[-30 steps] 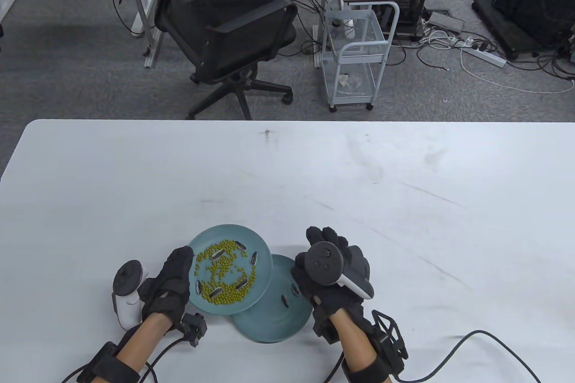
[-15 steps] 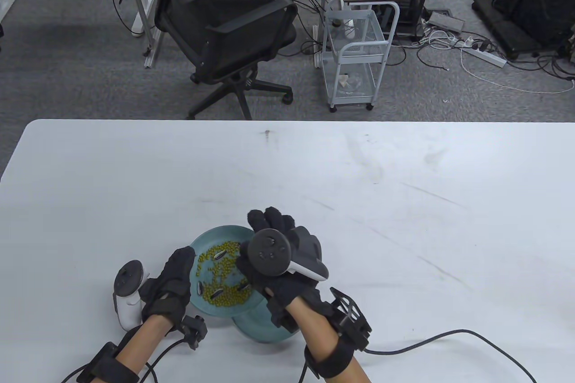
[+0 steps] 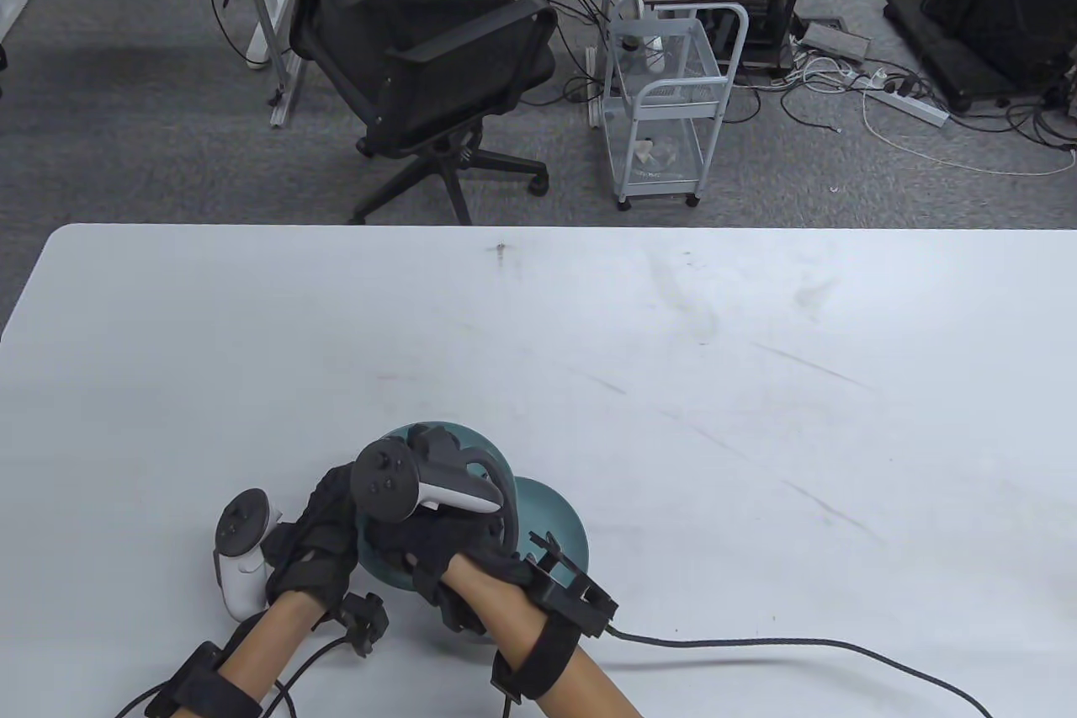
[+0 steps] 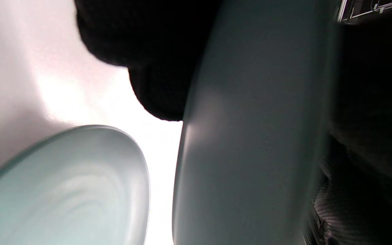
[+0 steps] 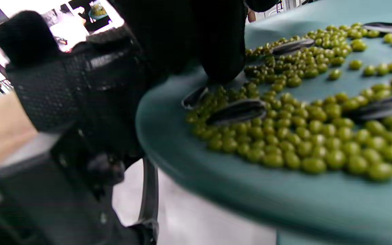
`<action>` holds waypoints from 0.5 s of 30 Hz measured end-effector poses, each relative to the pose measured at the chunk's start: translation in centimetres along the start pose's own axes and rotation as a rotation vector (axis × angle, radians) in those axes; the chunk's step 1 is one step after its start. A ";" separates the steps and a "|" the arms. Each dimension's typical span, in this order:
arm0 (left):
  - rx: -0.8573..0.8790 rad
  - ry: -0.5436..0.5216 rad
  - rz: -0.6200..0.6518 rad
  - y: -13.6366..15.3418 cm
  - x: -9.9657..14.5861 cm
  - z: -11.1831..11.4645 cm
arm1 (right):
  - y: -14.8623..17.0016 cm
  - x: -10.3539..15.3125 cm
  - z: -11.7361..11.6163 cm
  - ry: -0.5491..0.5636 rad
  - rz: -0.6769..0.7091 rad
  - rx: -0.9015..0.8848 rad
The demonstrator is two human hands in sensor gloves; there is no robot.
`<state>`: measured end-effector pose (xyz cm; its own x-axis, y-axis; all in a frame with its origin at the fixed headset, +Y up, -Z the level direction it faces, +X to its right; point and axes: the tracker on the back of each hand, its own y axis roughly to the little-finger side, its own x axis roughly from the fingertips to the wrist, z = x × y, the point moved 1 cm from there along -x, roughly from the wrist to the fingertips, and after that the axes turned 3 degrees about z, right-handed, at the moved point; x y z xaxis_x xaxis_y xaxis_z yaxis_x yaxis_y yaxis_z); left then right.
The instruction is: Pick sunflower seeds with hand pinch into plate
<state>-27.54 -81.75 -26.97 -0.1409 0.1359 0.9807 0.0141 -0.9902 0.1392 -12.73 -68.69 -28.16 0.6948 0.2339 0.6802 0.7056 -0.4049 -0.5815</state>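
Leftward since the earlier frame, the right hand [image 3: 437,533] now covers the raised plate [image 3: 471,438] that the left hand [image 3: 315,537] holds tilted at its near-left rim. Its fingertips [image 5: 221,68] press together on a sunflower seed [image 5: 196,96] amid green beans [image 5: 305,136], long axis slanting toward the rim. The lower plate [image 3: 559,524] lies just right; open table [image 3: 757,381] beyond.

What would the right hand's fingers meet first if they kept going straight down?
Probably a sunflower seed lying among the green beans on the held plate; the right hand fingers look almost on it, though blur hides contact.
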 end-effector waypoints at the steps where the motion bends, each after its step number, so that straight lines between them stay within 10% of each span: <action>1: 0.001 -0.001 0.000 0.0 0.0 0.0 | 0.0 -0.1 -0.2 -0.006 -0.005 0.008; 15: -0.038 -0.015 -0.022 0.5 0.0 0.7 | -0.9 -0.6 -1.8 -0.019 -0.019 0.124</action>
<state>-26.86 -82.23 -26.76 -0.1264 0.1577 0.9794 -0.0262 -0.9875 0.1556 -14.02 -70.04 -27.19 0.6826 0.2575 0.6839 0.7298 -0.2880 -0.6200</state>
